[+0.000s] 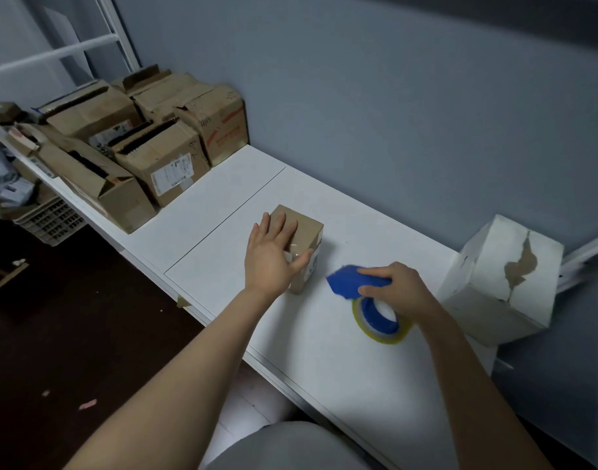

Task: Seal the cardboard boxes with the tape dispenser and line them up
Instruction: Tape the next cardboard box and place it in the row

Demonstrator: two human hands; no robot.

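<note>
Bare white tabletop (223, 198) open between stacked worn brown cardboard boxes (148, 144), upper left, and small brown cardboard box (308, 228), centre. Narrow gap from there to blue tape dispenser (345, 279). Right side blocked by torn white carton (501, 266); rear closed by grey-blue wall (392, 96).

The left grip (272, 256) covers the near top of the small box (306, 225), so the seam there cannot be seen. The label (313, 264) on that box's right face is too small to read. Right of the box, the tape dispenser (345, 281) has a blurred blue head and the right grip (395, 286) hides its handle. Far left of the box, print on the stacked boxes (148, 140) is illegible.
</note>
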